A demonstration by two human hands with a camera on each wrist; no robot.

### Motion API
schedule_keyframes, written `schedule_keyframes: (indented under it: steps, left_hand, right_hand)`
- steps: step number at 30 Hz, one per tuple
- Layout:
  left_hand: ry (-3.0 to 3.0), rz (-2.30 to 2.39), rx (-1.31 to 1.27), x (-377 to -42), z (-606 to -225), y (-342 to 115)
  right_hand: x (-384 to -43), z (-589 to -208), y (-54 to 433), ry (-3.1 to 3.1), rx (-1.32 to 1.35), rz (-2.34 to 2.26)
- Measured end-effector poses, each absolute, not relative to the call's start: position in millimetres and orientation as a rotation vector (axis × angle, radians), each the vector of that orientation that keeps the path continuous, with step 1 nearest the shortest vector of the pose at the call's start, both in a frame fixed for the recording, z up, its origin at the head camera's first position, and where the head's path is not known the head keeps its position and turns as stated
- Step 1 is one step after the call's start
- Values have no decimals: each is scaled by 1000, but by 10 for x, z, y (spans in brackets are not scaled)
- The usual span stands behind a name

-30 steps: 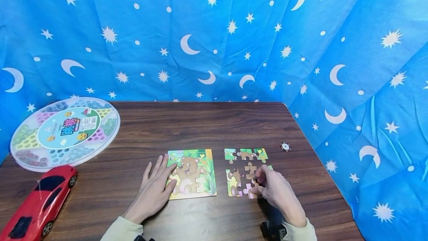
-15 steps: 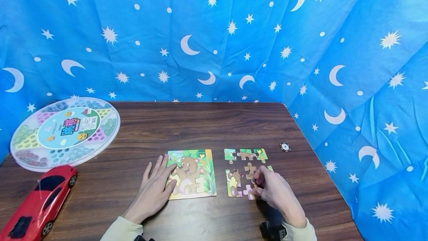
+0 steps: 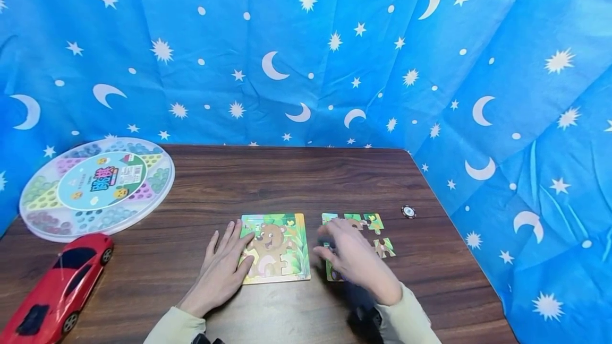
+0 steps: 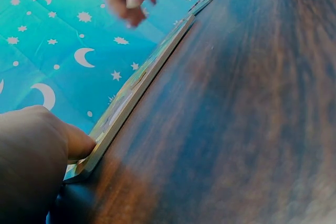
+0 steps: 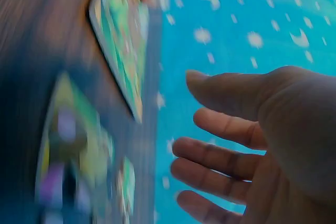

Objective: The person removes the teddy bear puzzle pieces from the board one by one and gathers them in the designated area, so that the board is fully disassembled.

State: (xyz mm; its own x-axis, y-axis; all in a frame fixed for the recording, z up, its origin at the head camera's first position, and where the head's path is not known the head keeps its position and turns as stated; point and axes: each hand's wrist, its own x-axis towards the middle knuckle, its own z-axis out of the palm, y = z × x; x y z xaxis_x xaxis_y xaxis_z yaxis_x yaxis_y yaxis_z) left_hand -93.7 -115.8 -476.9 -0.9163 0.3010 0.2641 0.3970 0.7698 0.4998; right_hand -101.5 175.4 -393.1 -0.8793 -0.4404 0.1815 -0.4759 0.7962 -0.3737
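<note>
A jigsaw board [image 3: 282,248] with a brown bear picture lies flat on the table. My left hand [image 3: 220,269] rests at its left side, fingers spread, and in the left wrist view its thumb [image 4: 79,142] presses on the board's edge. To the right, my right hand [image 3: 354,256] hovers over loose puzzle pieces, blurred by motion. Its fingers are parted and hold nothing in the right wrist view, where more pieces [image 5: 68,150] show below it. A green-and-yellow corner piece [image 3: 374,222] and a brown-green piece [image 3: 384,248] stay visible; the hand covers several others.
A round marble-game board [image 3: 43,200] in a clear case lies at the far left. Nearer stands a red toy car [image 3: 67,280]. A poker chip [image 3: 408,212] lies right of the pieces. A blue moon-and-star cloth [image 3: 215,94] hangs along the table's back and right edges.
My right hand has left the lower right pieces, moved left toward the bear board and spread its fingers. The brown-green piece has come into view. My left hand stays put.
</note>
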Motion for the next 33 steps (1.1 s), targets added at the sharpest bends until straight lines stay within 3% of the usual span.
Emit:
schedule_keyframes:
  steps: [12,33]
  left_hand:
    - [-2804,-832,-552,-956,-4787,-1158]
    - [-2826,-822,-539,-965,-4796,-1166]
  right_hand:
    - [-1103,-4032,1135,-2978,1081,309]
    - [-1155,-4121,1098,-3068,1002,359]
